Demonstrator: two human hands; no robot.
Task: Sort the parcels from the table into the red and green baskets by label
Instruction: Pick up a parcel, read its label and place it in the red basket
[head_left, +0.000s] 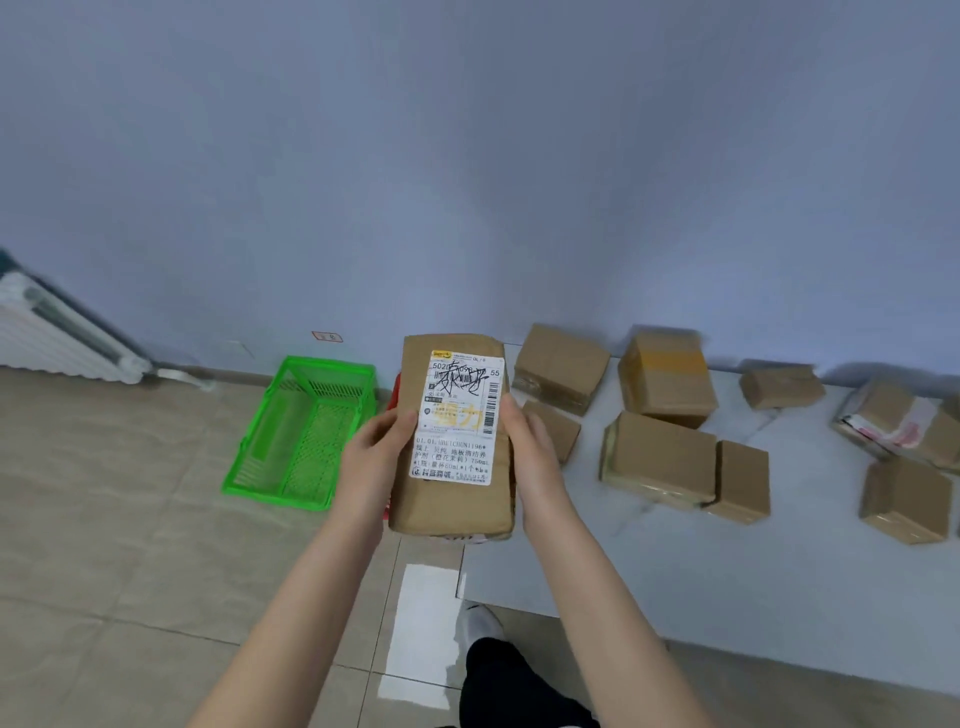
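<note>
nearest the camera, a dark trouser leg (519, 686) and a pale shoe (480, 623) stand on the tiled floor (130, 545), beside a white sheet (426, 623) lying flat on the tiles. two bare forearms reach forward from the bottom edge. the left hand (371, 457) and right hand (535, 457) hold one brown cardboard parcel (449, 506) upright between them, lifted clear of the surface (675, 571), above the gap between the surface's left edge and the baskets. each hand clamps a long side of the parcel: the thumbs lie on the front face, and the fingers wrap round behind, out of sight. a white printed label (457, 415) with barcodes and black scribble covers the upper front of the parcel and faces the camera.

just behind the parcel, a sliver of the red basket (396, 389) shows at its left edge; the rest is hidden. left of that, the green basket (332, 364) sits on the floor near the wall. to the right, loose brown cardboard boxes (660, 457) lie scattered over the pale surface, some touching, some apart, a few taped. farthest back rise the plain bluish wall (467, 156) and, at far left, a white radiator (57, 338).
</note>
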